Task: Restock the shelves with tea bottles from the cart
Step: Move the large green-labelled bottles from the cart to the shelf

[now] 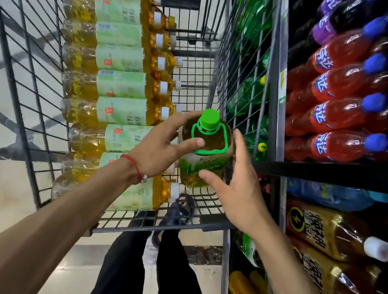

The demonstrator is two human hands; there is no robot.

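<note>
A large tea bottle (206, 149) with a green cap and green carry handle stands upright above the wire cart (203, 53), at its right side. My left hand (162, 146) grips its shoulder from the left, thumb across the front and fingers curled behind the neck. My right hand (238, 182) lies against the bottle's right side with straight fingers and the thumb under its front. Several tea bottles (119, 83) with pale green labels and white caps lie in a row along the cart's left side.
Shelves (337, 171) rise on the right. Red bottles with blue caps (342, 115) fill the upper one, dark and yellow bottles with white caps (342, 238) the lower. Green bottles (245, 96) show behind the cart's right wall. My legs and shoes stand under the cart.
</note>
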